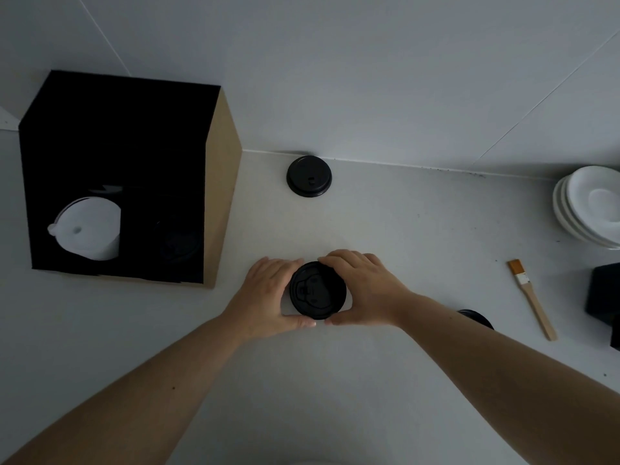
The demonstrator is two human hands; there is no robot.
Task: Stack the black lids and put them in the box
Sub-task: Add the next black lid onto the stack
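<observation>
A black lid [318, 290] lies on the white counter in the middle of the view, and both hands cup it. My left hand [268, 293] wraps its left edge, my right hand [364, 286] its right edge, thumbs at the near rim. I cannot tell whether it is one lid or a stack. Another black lid [309, 176] sits alone by the back wall. A third black lid [478, 318] peeks out behind my right forearm. The box [223, 196], cardboard with a black inside, stands open at the left.
Inside the box stands a stack of white lids [87, 229]; the dark part beside it is hard to read. White saucers [590, 206] are stacked at the right edge. A wooden-handled brush [533, 300] lies near a black object [604, 293].
</observation>
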